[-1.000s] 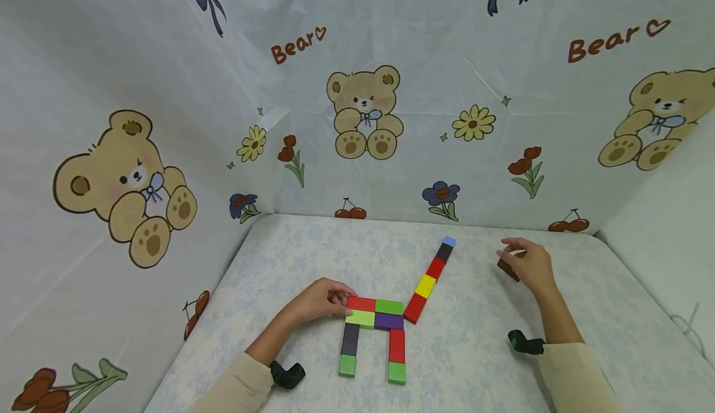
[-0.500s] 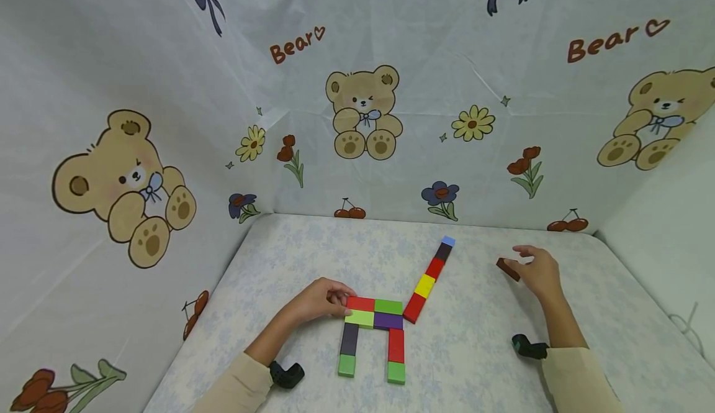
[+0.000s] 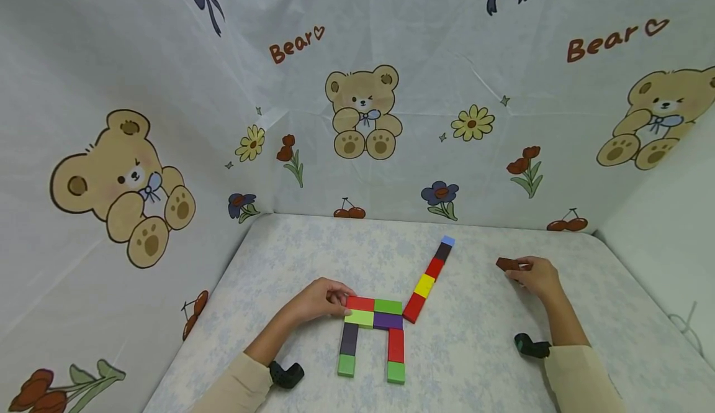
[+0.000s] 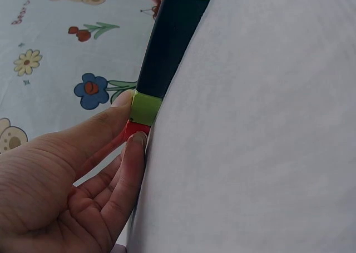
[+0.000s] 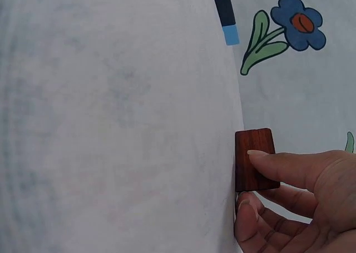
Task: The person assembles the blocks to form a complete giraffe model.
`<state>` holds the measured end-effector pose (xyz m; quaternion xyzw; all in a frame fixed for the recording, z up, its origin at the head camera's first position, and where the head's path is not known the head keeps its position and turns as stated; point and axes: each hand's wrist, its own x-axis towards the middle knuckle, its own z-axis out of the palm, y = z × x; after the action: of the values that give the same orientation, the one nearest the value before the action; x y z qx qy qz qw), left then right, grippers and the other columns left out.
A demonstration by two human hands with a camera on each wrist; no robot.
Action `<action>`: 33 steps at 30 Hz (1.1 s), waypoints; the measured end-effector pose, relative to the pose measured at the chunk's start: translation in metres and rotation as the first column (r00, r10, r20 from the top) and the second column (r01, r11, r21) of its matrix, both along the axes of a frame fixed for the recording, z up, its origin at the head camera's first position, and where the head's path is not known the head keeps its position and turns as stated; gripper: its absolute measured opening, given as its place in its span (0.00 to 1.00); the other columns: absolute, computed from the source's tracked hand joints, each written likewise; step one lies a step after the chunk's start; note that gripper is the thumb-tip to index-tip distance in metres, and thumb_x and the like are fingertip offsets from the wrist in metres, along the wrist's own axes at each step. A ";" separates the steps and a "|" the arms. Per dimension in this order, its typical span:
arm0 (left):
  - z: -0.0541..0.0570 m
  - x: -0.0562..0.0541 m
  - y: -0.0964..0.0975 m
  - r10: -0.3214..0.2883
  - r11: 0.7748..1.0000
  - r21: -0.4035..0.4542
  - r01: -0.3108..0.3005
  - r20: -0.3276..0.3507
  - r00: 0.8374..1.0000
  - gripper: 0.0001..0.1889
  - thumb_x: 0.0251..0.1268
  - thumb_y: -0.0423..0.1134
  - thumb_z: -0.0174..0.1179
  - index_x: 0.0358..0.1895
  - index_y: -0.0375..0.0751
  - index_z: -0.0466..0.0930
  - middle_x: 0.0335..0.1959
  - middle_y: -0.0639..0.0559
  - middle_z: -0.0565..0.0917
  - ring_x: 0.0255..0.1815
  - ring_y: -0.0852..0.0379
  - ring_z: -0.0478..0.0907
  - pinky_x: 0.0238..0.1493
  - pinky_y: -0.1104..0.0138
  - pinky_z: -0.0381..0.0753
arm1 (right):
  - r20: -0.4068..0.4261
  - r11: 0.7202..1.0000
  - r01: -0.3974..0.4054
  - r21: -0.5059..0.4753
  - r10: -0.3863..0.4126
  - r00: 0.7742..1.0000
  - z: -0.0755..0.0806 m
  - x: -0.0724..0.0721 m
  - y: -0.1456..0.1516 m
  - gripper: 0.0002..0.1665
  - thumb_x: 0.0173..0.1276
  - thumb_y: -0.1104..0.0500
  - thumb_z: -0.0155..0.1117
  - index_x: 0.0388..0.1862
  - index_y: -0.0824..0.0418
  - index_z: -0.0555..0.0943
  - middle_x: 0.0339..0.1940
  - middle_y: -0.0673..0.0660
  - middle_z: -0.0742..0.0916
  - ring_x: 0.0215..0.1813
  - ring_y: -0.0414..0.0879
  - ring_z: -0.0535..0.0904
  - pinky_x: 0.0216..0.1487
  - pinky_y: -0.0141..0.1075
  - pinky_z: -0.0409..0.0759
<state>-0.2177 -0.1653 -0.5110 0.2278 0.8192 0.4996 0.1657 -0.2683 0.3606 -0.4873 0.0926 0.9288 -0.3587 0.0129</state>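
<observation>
A dark brown wooden block (image 5: 257,178) is pinched between the thumb and fingers of my right hand (image 3: 540,276), at the back right of the table. My left hand (image 3: 319,298) holds the left end of a flat block figure, its thumb against a lime block (image 4: 146,108) and a fingertip at a red block (image 3: 360,304). Beside these lie a green block (image 3: 388,306) and a purple block (image 3: 388,320). Two legs extend toward me: a dark block (image 3: 349,339) with a green end, and a red block (image 3: 396,345) with a green end.
A slanting row of blocks, with a yellow block (image 3: 424,286) in its middle and a light blue block (image 3: 448,240) at its tip, runs from the figure's right corner toward the back. A bear-print cloth (image 3: 413,171) stands behind the table. Black straps' cameras sit at both wrists.
My right hand has come down to the brown block, taken it between thumb and fingers and turned it slightly. The left hand and the block figure stay in place.
</observation>
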 end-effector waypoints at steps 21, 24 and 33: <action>-0.001 0.003 0.001 0.008 1.000 -0.008 -0.008 0.005 1.000 0.18 0.60 0.36 0.75 0.53 0.42 0.87 0.34 0.54 0.83 0.29 0.60 0.77 0.33 0.67 0.78 | -0.071 0.990 -0.135 0.032 0.137 0.988 -0.004 -0.016 -0.020 0.30 0.69 0.59 0.69 0.62 0.79 0.74 0.49 0.77 0.81 0.33 0.49 0.83 0.31 0.38 0.81; -0.001 0.004 0.001 0.010 1.000 -0.014 -0.010 0.009 1.000 0.17 0.60 0.36 0.75 0.53 0.42 0.87 0.34 0.54 0.83 0.29 0.60 0.77 0.33 0.67 0.78 | -0.059 0.988 -0.152 0.039 0.154 0.986 -0.006 -0.018 -0.027 0.29 0.69 0.59 0.69 0.62 0.78 0.74 0.49 0.76 0.82 0.33 0.47 0.82 0.31 0.37 0.80; 0.001 0.001 0.001 0.007 1.000 -0.002 -0.007 -0.007 1.000 0.18 0.59 0.36 0.75 0.53 0.41 0.87 0.34 0.54 0.83 0.30 0.59 0.78 0.34 0.67 0.78 | -0.062 0.986 -0.163 0.043 0.166 0.984 -0.002 -0.032 -0.044 0.28 0.69 0.61 0.68 0.62 0.78 0.75 0.47 0.73 0.82 0.33 0.48 0.82 0.30 0.38 0.80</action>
<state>-0.2164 -0.1645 -0.5100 0.2266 0.8211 0.4984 0.1614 -0.2999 0.3167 -0.4898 0.0041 0.9398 -0.3415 0.0104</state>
